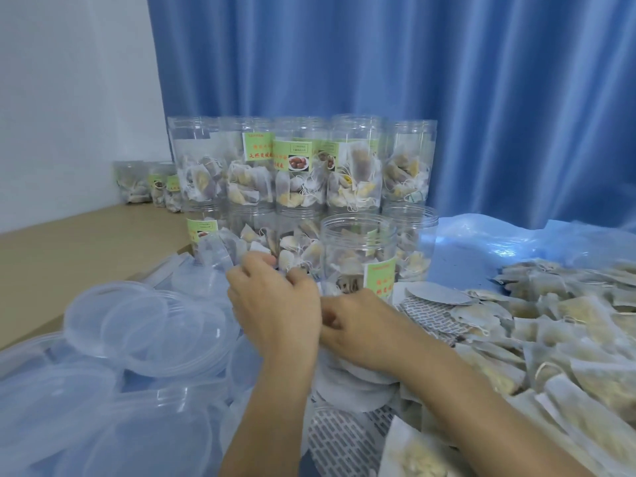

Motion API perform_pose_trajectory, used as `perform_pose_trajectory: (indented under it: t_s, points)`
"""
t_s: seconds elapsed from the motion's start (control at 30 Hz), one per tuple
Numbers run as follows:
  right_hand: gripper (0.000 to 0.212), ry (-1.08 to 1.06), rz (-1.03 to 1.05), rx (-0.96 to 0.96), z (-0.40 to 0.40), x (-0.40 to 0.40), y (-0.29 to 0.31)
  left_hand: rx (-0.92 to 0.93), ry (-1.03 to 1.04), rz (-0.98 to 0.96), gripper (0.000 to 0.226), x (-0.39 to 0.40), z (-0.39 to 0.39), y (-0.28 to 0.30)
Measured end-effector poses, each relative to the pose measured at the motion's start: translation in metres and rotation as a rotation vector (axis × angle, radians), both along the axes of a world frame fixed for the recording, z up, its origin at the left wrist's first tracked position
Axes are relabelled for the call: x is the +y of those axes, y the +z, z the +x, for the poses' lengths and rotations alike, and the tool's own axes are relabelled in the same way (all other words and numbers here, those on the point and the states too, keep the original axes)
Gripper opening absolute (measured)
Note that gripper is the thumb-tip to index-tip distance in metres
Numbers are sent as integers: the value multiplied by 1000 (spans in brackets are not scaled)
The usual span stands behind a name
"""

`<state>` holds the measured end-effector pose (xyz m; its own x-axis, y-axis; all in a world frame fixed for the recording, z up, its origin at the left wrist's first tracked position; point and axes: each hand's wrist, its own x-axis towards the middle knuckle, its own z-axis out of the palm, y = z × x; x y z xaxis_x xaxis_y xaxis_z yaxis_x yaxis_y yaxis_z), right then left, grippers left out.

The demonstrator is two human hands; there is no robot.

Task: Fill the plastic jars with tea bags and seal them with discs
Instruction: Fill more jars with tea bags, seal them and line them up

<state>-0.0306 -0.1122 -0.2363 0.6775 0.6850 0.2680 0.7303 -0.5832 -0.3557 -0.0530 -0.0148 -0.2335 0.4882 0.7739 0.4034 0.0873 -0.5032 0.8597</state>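
A blue curtain (447,80) is hanging behind stacked jars (299,166) on the tabletop (69,242), lids (137,325) and tea bags (568,339) crowding both sides. The left hand (275,311) and right hand (361,328) are curling together over discs (354,387); what they are holding, I cannot tell.

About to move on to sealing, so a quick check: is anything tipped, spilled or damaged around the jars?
Nothing stands out. The stacked jars stand upright, the open jar in front is upright and part filled, and the loose tea bags lie heaped on the right. Both hands, left hand and right hand, work at the discs.
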Motion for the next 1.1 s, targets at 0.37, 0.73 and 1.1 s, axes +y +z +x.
perform_pose_trajectory:
  t_s: [0.37, 0.73, 1.1]
  points:
    - [32, -148, -25, -95, 13, -9, 11, 1015, -243, 264, 60, 17, 6, -2]
    - [34, -101, 126, -174, 11, -8, 11, 936, -190, 306, 36, 27, 14, -7]
    - [63, -170, 495, -269, 8, -7, 6, -306, -554, -991, 17, 49, 5, -1]
